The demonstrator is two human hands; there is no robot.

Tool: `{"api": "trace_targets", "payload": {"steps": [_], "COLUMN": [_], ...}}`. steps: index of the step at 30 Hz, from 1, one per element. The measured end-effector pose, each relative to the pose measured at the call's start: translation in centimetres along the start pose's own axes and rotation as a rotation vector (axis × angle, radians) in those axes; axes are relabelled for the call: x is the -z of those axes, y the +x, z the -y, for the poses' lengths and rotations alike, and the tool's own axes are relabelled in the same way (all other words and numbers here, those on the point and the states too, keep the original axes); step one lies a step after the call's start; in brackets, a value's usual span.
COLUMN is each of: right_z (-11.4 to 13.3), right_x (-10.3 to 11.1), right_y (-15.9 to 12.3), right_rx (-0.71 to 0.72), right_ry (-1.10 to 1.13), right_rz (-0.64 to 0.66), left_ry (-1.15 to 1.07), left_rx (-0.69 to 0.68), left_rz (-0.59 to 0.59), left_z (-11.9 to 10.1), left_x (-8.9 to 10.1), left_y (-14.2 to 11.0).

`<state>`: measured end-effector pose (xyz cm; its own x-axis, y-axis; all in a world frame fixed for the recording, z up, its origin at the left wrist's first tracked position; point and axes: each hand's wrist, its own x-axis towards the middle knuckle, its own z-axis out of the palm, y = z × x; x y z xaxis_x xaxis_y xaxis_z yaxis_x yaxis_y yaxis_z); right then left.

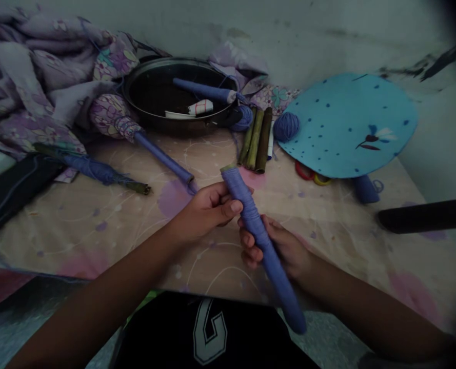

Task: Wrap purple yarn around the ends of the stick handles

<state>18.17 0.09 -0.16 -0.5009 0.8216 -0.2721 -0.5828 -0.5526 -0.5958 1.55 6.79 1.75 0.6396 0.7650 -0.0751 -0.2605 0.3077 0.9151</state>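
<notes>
A long stick wound with purple yarn [260, 230] slants between my two hands above the table's front part. My left hand [214, 207] pinches it near its upper end, thumb on the yarn. Lower down, my right hand [276, 243] is wrapped around its middle. The lower end hangs past the table edge, in front of a black shirt. To the left lie a thinner purple-wrapped stick [164, 158], its far end in a floral cloth bundle [110, 115], and a stick loosely wound with yarn [97, 169].
Behind stands a dark pan [135, 115] holding another wrapped stick. Bare brown sticks [256, 138] and a purple yarn ball [286, 126] lie beside a blue oval board [343, 123]. Scissors handles [304, 171] show under the board. A black bar [423, 216] juts in at right.
</notes>
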Motion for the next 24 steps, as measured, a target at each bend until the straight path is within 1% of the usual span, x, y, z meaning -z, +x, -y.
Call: {"api": "trace_targets", "payload": {"steps": [3, 5, 9, 11, 14, 18, 24], "right_z": [0.01, 0.15, 0.38, 0.35, 0.16, -0.05, 0.21], "right_x": [-0.23, -0.49, -0.84, -0.8, -0.57, -0.2, 0.0], "right_y": [-0.03, 0.0, 0.03, 0.02, 0.02, 0.06, 0.15], "right_rx": [-0.044, -0.038, 0.051, 0.065, 0.048, 0.026, -0.024], "right_ry": [0.052, 0.049, -0.023, -0.055, -0.053, 0.011, 0.052], "right_rz": [0.05, 0.056, -0.014, -0.038, -0.03, 0.001, 0.003], "left_ry": [-0.016, -0.037, -0.062, -0.061, -0.048, -0.042, -0.018], "left_rx": [0.013, 0.001, -0.013, -0.015, -0.012, -0.022, -0.014], "left_rz": [0.029, 0.052, 0.055, 0.056, 0.061, 0.055, 0.04], "left_z": [-0.03, -0.02, 0.09, 0.19, 0.32, 0.3, 0.12], "left_x": [0.02, 0.04, 0.1, 0.13, 0.16, 0.08, -0.04], "left_y": [-0.11, -0.11, 0.02, 0.09, 0.17, 0.08, -0.09]}}
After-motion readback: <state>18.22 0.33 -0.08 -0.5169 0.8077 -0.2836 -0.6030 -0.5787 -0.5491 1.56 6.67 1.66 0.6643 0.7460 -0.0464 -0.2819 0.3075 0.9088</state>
